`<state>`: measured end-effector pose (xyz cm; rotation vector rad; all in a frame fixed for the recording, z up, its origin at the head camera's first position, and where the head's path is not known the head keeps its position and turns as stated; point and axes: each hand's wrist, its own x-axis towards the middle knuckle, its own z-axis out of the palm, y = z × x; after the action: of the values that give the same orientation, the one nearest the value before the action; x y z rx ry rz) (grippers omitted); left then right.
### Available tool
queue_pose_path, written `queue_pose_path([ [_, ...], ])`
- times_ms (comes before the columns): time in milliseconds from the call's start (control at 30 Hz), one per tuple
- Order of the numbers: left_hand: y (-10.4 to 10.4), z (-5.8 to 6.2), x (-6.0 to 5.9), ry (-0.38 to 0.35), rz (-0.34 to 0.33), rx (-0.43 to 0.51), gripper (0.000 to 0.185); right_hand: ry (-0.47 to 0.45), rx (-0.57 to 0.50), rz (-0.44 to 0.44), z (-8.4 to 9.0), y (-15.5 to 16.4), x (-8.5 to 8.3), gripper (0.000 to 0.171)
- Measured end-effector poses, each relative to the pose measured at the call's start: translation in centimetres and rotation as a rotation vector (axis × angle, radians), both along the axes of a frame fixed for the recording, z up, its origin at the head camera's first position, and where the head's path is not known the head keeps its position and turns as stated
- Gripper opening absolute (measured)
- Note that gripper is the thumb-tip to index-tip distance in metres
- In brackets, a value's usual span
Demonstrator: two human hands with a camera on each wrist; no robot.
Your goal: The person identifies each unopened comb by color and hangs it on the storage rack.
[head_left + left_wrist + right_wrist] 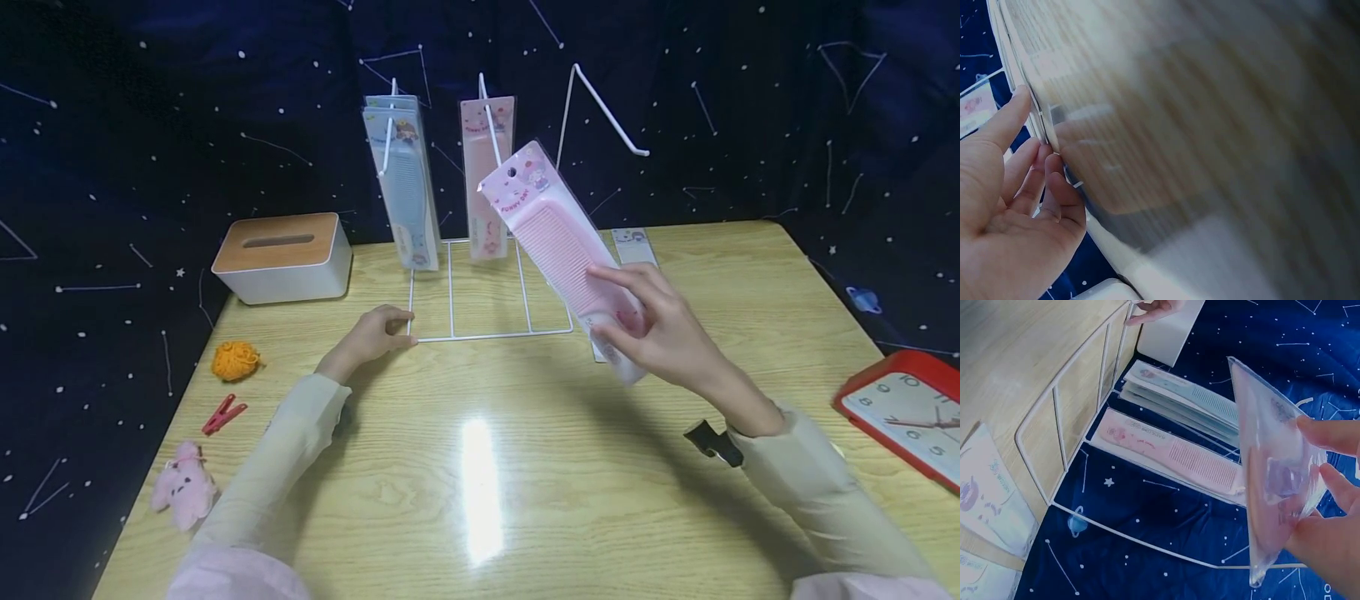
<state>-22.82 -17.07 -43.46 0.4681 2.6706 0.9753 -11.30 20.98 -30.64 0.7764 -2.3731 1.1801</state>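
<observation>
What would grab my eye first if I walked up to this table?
Probably the pink packaged comb that the right hand holds tilted above the middle of the wooden table. Behind it stands a white wire rack with blue and pink comb packs hanging on its hooks; the left hand rests at its front left corner. A red clock lies at the right edge.

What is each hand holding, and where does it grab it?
The right hand pinches the pink comb packet at its lower end. The left hand touches the white wire rack at its front corner.
</observation>
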Motion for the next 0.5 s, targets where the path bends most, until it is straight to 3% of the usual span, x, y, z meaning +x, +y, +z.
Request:
queue_pose_path([
  [300, 0.2, 0.1, 0.1, -0.021, 0.007, 0.012, 0.053, -0.043, 0.077, -0.030, -0.5, -0.6, -1.2, 0.061],
  [400, 0.1, 0.1, 0.1, -0.018, 0.007, 0.008, 0.053, -0.138, 0.037, -0.001, -0.7, -1.0, -1.9, 0.060],
  [500, 0.1, 0.0, 0.0, -0.014, 0.007, 0.007, 0.053, -0.302, -0.034, 0.047, -0.8, -1.6, -3.0, 0.059],
])
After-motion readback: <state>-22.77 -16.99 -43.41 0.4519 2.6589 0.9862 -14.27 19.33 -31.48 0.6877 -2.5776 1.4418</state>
